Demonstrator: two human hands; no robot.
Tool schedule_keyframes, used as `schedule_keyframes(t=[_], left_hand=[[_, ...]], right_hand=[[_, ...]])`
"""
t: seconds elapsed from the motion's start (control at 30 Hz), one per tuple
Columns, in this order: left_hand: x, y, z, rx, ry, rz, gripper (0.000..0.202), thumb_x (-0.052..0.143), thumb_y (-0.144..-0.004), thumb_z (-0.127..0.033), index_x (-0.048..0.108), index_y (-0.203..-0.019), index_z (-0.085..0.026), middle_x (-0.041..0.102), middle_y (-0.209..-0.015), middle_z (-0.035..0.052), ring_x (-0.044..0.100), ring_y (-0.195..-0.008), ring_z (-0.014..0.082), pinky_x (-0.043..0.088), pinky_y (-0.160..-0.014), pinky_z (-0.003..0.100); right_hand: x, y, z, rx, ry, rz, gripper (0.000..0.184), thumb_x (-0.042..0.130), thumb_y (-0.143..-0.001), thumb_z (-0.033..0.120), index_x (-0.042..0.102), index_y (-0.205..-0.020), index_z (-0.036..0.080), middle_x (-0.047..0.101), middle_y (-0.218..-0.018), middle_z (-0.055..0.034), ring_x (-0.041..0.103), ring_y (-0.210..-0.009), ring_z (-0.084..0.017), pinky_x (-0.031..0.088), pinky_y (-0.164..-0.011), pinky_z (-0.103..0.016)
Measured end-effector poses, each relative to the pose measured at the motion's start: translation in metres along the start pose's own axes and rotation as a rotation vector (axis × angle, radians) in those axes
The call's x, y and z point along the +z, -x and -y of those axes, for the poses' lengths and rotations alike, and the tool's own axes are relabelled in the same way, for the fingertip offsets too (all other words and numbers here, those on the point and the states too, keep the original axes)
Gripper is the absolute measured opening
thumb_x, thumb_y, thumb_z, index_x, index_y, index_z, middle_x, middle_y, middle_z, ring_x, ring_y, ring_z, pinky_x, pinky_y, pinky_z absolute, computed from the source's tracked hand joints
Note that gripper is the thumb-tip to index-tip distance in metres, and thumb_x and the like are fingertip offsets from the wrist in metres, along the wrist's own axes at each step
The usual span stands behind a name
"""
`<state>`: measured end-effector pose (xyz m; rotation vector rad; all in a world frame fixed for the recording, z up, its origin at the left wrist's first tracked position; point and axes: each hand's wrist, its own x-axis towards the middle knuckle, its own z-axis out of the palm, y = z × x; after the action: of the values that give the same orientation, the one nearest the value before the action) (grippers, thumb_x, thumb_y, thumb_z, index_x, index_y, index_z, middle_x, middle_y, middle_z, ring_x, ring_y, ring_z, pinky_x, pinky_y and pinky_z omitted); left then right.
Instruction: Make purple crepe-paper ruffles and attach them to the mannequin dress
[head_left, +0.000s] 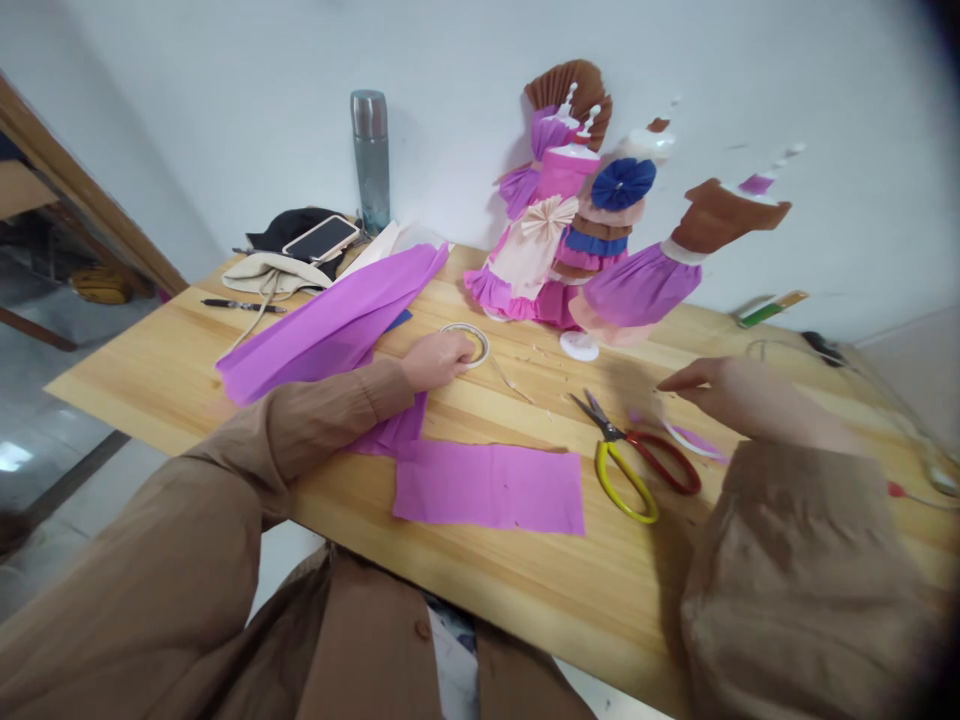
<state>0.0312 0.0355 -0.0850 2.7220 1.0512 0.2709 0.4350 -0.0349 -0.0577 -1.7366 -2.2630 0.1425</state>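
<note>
Roll of tape (485,340) sits on the counter (525,580), right at the grip of the left hand (439,361), whose fingers are closed on its left edge. Well apart from the roll, the right hand (757,400) is blurred, near one purple-and-white strip (701,443); one cannot tell whether its grip is together or holds anything. Between the hands lies one pair of scissors (611,433), blades slightly apart. One purple rectangle (491,487) lies flat nearer the person, and a larger folded purple piece (330,325) lies beyond the left forearm. Farther back stand four dressed figures (566,175) and one flask (371,160), with one phone (322,238) and one pen (244,306) on the left.
</note>
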Motion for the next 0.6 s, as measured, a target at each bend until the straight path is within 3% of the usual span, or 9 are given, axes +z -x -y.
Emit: schedule_keyframes(t=[0.07, 0.17, 0.23, 0.3, 0.43, 0.53, 0.6], left_hand=[[0.0, 0.0, 0.0, 0.015, 0.01, 0.001, 0.011, 0.049, -0.085, -0.017, 0.058, -0.078, -0.016, 0.065, -0.092, 0.0074, 0.057, -0.087, 0.0187, 0.041, -0.08, 0.03], [-0.002, 0.0, 0.0, 0.04, 0.023, 0.003, 0.013, 0.048, -0.084, -0.015, 0.058, -0.076, -0.016, 0.065, -0.09, 0.0069, 0.056, -0.086, 0.0181, 0.041, -0.08, 0.03], [-0.002, 0.0, 0.0, 0.054, 0.028, 0.001, 0.014, 0.047, -0.084, -0.015, 0.058, -0.075, -0.016, 0.064, -0.089, 0.0067, 0.056, -0.085, 0.0179, 0.041, -0.08, 0.03], [-0.003, 0.0, 0.0, 0.065, 0.033, -0.002, 0.014, 0.047, -0.085, -0.016, 0.058, -0.075, -0.016, 0.064, -0.088, 0.0064, 0.056, -0.086, 0.018, 0.041, -0.08, 0.03], [-0.003, 0.0, 0.001, 0.089, 0.045, -0.014, 0.014, 0.049, -0.084, -0.016, 0.06, -0.076, -0.017, 0.064, -0.087, 0.0061, 0.056, -0.086, 0.0183, 0.043, -0.082, 0.031], [-0.002, -0.001, 0.003, 0.111, 0.059, -0.026, 0.016, 0.047, -0.083, -0.013, 0.062, -0.077, -0.016, 0.065, -0.088, 0.0072, 0.057, -0.086, 0.0187, 0.045, -0.083, 0.031], [0.002, -0.003, 0.005, 0.121, 0.067, -0.039, 0.022, 0.045, -0.083, -0.009, 0.066, -0.083, -0.016, 0.066, -0.093, 0.0085, 0.058, -0.091, 0.019, 0.046, -0.087, 0.031]], right_hand=[[0.005, -0.005, 0.023, 0.026, 0.056, 0.003, 0.019, 0.06, -0.083, 0.027, 0.075, -0.072, 0.023, 0.072, -0.066, -0.014, 0.06, -0.052, -0.026, 0.049, -0.055, -0.043], [0.028, -0.02, 0.07, -0.047, 0.054, 0.049, 0.031, 0.05, -0.091, 0.026, 0.075, -0.108, 0.02, 0.077, -0.107, -0.0145, 0.072, -0.088, -0.029, 0.056, -0.079, -0.044], [0.047, -0.033, 0.1, -0.142, 0.041, 0.09, 0.042, 0.044, -0.093, 0.021, 0.066, -0.129, 0.02, 0.065, -0.136, -0.0103, 0.06, -0.125, -0.027, 0.047, -0.105, -0.044], [0.064, -0.045, 0.119, -0.194, 0.05, 0.119, 0.045, 0.047, -0.092, 0.021, 0.06, -0.135, 0.017, 0.053, -0.149, -0.0115, 0.048, -0.139, -0.026, 0.039, -0.114, -0.043], [0.072, -0.052, 0.123, -0.165, 0.113, 0.151, 0.038, 0.051, -0.091, 0.019, 0.067, -0.126, 0.015, 0.063, -0.138, -0.0154, 0.058, -0.129, -0.027, 0.045, -0.108, -0.041], [0.059, -0.043, 0.111, -0.032, 0.199, 0.11, 0.031, 0.049, -0.086, 0.01, 0.073, -0.106, 0.011, 0.074, -0.107, -0.0214, 0.071, -0.101, -0.031, 0.052, -0.088, -0.042], [0.049, -0.036, 0.108, 0.035, 0.24, 0.069, 0.032, 0.048, -0.083, 0.007, 0.073, -0.102, 0.01, 0.074, -0.1, -0.0224, 0.071, -0.091, -0.031, 0.051, -0.079, -0.04]])
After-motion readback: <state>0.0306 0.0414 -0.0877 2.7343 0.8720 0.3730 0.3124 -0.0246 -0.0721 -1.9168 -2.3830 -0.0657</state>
